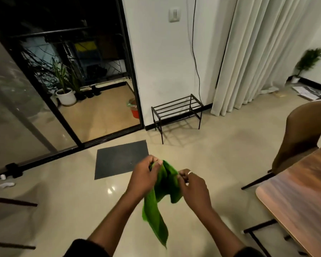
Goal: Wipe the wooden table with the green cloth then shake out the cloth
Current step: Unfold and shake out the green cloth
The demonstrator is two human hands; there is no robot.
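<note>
Both hands grip the crumpled green mesh cloth (160, 199) in mid-air above the glossy beige floor: left hand (144, 178) pinches its upper edge, right hand (194, 188) apparently the adjacent fold. Rightward stands the wooden table (302, 197); beyond, a black wire rack (176, 113).

The wooden table with the rounded corner (300, 197) is cut off by the right and bottom edges, and its top looks smeared; the brown curved chair (302, 138) beside it is blurry too; the soft green cloth (156, 210) hides partly behind the left hand (144, 178) and right hand (194, 189), so its top corners cannot be seen; both dark sleeves (85, 248) are cut off at the bottom.
</note>
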